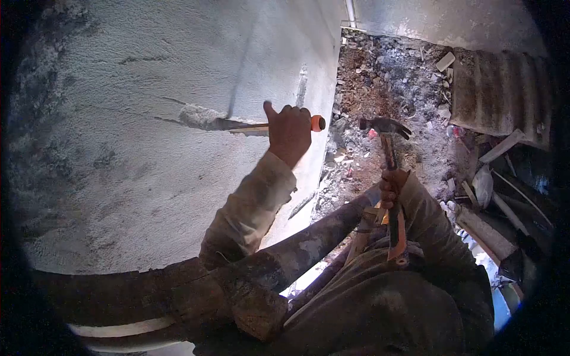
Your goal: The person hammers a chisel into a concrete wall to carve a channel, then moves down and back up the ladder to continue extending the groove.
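My left hand (289, 133) is wrapped round a chisel (255, 127), its thumb pointing up. The chisel lies nearly level, its orange end (318, 123) sticking out to the right of the fist. Its blade reaches left to a rough chipped groove (199, 115) in the pale plastered wall (136, 89). Right of the chisel, my right hand (393, 185) grips a claw hammer (386, 126) midway along its handle. The hammer head is up, apart from the chisel's end, with the claw toward the right. Below the fist the orange-and-dark handle hangs down.
Thick round poles (297, 255) cross in front of my body, close under my left sleeve. Broken rubble (386, 77) covers the ground far below. At the right lie a corrugated sheet (502, 95) and loose timber pieces (484, 234). Another chipped vertical strip (302, 86) marks the wall near its edge.
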Demonstrator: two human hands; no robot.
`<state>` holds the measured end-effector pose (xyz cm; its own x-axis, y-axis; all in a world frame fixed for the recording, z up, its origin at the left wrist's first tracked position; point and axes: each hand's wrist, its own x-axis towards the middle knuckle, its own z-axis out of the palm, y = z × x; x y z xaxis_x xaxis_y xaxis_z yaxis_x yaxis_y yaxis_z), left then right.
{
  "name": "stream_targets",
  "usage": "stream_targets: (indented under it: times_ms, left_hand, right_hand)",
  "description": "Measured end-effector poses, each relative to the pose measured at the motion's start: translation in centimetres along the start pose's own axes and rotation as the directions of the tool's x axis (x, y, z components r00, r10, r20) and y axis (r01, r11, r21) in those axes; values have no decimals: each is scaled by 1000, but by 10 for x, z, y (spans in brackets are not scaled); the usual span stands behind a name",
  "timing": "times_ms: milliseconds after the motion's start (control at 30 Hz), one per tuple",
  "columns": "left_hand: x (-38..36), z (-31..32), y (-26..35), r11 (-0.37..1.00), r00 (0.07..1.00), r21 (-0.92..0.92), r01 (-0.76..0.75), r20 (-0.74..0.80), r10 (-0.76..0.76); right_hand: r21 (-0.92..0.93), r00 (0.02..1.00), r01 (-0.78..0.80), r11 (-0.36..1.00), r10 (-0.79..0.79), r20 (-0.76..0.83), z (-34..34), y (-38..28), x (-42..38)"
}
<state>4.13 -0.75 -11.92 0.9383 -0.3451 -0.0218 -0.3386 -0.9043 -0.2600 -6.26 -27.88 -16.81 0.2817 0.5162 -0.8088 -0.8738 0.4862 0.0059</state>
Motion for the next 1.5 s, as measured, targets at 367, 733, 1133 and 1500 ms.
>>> stream_targets:
  times_ms: [367, 733, 1133, 1500]
  left_hand:
    - [-11, 29, -22, 926, 978, -367, -84, 146, 147]
    - [-6, 13, -16, 948, 991, -313, -50, 106, 87]
    - [20, 20, -15, 957, 997, -284, 66, 46, -55]
    - [39, 29, -11, 955, 983, -232, 183, 8, -186]
  right_hand:
    - [-17, 999, -35, 999, 35, -12, -12, -4, 9]
    - [-101, 997, 83, 991, -83, 2, -7, -2, -3]
    - [-31, 979, 179, 983, -174, 108, -12, -22, -4]
    - [-293, 830, 551, 781, -548, 102, 51, -51, 20]
